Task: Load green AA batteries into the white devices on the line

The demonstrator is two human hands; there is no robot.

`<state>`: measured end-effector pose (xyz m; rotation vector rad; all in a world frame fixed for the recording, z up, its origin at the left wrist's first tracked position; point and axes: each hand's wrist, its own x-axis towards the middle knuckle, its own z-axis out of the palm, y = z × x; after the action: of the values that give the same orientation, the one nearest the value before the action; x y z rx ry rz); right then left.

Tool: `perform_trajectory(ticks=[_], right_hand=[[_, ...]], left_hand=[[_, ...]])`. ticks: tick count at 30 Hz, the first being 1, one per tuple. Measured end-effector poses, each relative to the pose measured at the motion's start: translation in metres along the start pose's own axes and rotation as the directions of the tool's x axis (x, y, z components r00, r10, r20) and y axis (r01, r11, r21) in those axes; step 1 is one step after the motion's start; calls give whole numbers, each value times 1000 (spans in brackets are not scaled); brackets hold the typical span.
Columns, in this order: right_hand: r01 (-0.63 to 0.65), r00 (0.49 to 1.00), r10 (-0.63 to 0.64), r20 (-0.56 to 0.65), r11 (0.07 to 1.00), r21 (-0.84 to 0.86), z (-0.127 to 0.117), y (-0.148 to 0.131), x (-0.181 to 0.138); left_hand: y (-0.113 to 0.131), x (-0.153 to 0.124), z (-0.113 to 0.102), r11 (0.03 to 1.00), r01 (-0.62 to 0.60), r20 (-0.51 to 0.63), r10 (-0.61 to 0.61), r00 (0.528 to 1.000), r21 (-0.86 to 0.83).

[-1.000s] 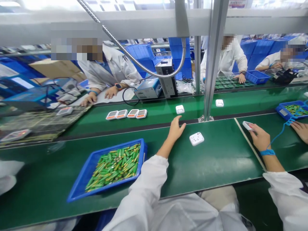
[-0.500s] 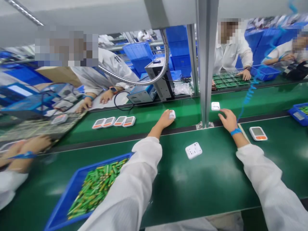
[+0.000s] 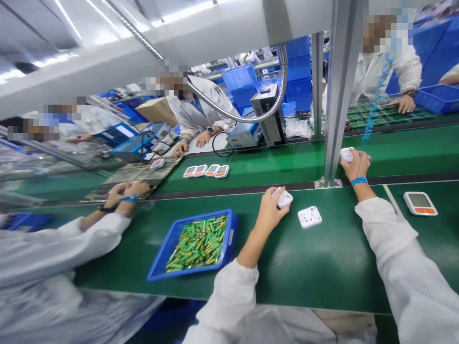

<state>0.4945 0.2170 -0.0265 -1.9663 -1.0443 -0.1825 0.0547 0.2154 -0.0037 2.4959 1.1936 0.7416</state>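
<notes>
In the head view my left hand (image 3: 268, 209) grips a white square electronic device (image 3: 285, 198), back side up, just above the near green work surface. To its right a second white device (image 3: 310, 217) lies face down, with small dark openings in its back. On the far green belt my right hand (image 3: 357, 163), wearing a blue wristband, has its fingers closed round a third white device (image 3: 346, 155) beside the metal post. A device with a grey screen and orange buttons (image 3: 420, 203) lies face up to the right.
A blue tray (image 3: 152, 267) of green batteries (image 3: 201, 241) stands left of my left arm. Several face-up devices (image 3: 206, 170) sit in a row on the far belt. A metal post (image 3: 339, 95) rises between my hands. A co-worker's hands (image 3: 129, 191) work at the left.
My left hand has brought its device from the far belt back to the near surface. My right hand has closed on the device by the post. The view has swung left.
</notes>
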Motion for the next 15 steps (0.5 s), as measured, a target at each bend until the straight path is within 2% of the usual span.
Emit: perform_trajectory(ticks=[4, 7, 10, 13, 15], right_hand=[[35, 999, -36, -19, 999, -41, -48, 0, -37], [94, 995, -95, -14, 994, -51, -85, 6, -72], [219, 974, -218, 66, 976, 0, -117, 8, -107], [344, 905, -361, 227, 932, 110, -139, -4, -140], [407, 818, -451, 358, 893, 194, -145, -17, -156]], left_hand=[[14, -48, 8, 998, 62, -38, -61, 997, 31], [18, -62, 6, 997, 78, -3, -78, 997, -2], [22, -67, -1, 995, 95, 64, -94, 994, -26], [28, -69, -5, 995, 79, 99, -73, 992, -58], [32, -68, -5, 995, 26, 112, -14, 994, -99]])
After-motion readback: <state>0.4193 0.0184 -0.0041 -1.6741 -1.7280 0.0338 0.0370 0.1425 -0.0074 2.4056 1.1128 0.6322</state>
